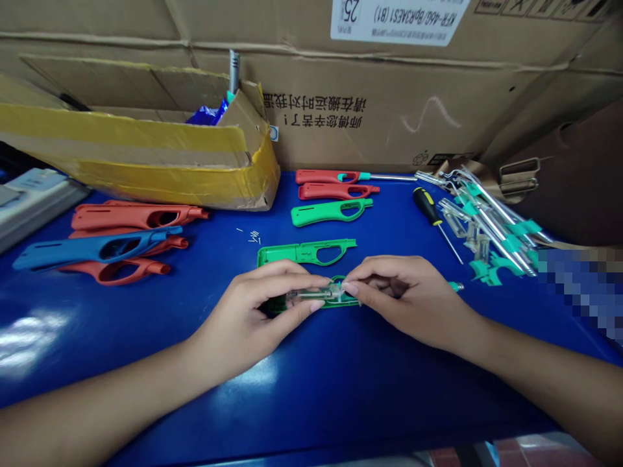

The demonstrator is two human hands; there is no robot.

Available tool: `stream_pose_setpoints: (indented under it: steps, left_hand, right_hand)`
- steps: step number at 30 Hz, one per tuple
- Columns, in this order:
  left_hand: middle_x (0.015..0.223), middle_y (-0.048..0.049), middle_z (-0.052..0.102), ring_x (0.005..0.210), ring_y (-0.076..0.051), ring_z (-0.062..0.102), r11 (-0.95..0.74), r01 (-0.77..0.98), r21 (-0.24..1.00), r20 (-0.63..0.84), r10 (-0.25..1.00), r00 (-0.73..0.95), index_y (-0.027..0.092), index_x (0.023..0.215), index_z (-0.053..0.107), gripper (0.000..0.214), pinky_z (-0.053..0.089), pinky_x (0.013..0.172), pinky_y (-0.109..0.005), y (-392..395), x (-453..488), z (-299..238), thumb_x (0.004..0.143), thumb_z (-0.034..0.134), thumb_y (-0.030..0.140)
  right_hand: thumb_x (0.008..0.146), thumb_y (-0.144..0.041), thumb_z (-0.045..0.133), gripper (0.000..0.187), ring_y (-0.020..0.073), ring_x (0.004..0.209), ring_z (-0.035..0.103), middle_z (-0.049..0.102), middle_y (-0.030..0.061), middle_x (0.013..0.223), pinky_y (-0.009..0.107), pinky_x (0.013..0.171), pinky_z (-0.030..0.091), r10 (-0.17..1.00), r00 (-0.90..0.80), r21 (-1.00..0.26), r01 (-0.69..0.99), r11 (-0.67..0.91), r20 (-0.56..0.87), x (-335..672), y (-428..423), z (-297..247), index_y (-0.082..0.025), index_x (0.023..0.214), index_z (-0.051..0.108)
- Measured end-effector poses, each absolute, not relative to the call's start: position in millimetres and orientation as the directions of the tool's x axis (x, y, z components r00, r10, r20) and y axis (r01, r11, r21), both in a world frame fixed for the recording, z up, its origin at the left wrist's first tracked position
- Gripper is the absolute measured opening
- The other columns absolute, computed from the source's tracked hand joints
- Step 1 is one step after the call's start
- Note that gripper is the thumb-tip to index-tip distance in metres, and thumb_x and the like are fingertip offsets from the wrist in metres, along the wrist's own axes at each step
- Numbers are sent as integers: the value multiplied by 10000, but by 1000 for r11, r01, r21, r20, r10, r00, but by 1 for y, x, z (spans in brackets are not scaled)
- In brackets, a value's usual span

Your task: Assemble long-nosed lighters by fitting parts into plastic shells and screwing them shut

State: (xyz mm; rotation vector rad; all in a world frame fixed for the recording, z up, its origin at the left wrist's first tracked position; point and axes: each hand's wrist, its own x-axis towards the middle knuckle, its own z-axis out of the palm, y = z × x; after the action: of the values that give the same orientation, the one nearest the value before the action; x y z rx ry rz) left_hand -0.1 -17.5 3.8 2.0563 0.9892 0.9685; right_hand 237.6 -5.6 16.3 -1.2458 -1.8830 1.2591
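Observation:
Between the fingers and thumb of my left hand (pixel 272 299) is a clear plastic lighter fuel tank (pixel 311 294). My right hand (pixel 406 295) pinches at the tank's right end, where its fingertips hide whatever small part they hold. Beneath both hands lies a green lighter shell half (pixel 341 305), mostly covered by them. Just behind it rests another green shell half (pixel 302 251), its hollow inside facing up. Several tiny screws (pixel 255 235) are scattered on the blue table behind my left hand.
Red shells and a blue shell (pixel 97 250) pile up at left. A screwdriver (pixel 431 211) lies near metal tubes (pixel 501 224) and teal triggers (pixel 489 269) at right. At the back are a green shell (pixel 331 212), a red lighter (pixel 341 176) and a yellow-taped carton (pixel 195 162).

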Motion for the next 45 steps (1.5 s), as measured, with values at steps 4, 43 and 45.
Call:
stream_pose_setpoints:
  steps: [4, 43, 45]
  left_hand:
    - [968, -32, 749, 821, -132, 710, -506, 335, 795, 334, 826, 453, 220, 1135, 769, 254, 585, 734, -216, -18, 0, 4, 901, 717, 137]
    - [1042, -25, 795, 918, -137, 736, -313, 304, 900, 204, 917, 341, 221, 1069, 794, 174, 582, 806, -199, -15, 0, 7, 912, 718, 222]
    - [988, -21, 792, 868, -130, 727, -320, 303, 898, 212, 916, 340, 211, 1025, 795, 142, 576, 768, -193, -14, 1, 9, 931, 689, 222]
  right_hand:
    - [922, -343, 650, 210, 102, 595, 526, 663, 15, 700, 209, 520, 410, 899, -433, -912, 392, 120, -68, 237, -5, 16, -171, 860, 754]
    - [959, -297, 642, 158, 59, 456, 529, 622, -16, 680, 180, 402, 419, 891, -454, -933, 314, 176, 15, 244, -5, 14, -164, 903, 705]
    - [962, -249, 641, 142, 62, 529, 542, 660, 10, 754, 192, 446, 402, 869, -478, -879, 351, 323, 128, 245, -4, 17, -167, 920, 748]
